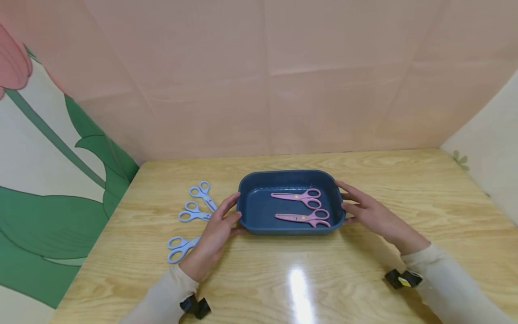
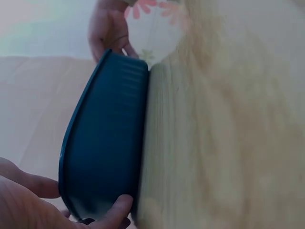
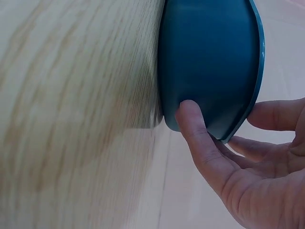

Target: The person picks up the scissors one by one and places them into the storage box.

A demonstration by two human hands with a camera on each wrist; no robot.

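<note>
A dark blue rectangular tray (image 1: 259,211) sits at mid-table in the head view, with two pairs of pink scissors, an upper pair (image 1: 301,197) and a lower pair (image 1: 299,218), lying inside with blades to the left. My left hand (image 1: 216,229) holds the tray's left end, with fingers at the rim and against the outer wall. At the opposite end my right hand (image 1: 372,216) grips likewise; the right wrist view shows one digit pressed on the tray's side wall (image 3: 209,57). Whether the base touches the table is unclear.
Left of the tray lie light blue scissors: a far pair (image 1: 203,195), a middle pair (image 1: 195,213) and a near pair (image 1: 182,247), the latter two partly hidden by my left hand. The wooden table (image 1: 251,279) meets a pink-covered wall (image 1: 267,90) behind.
</note>
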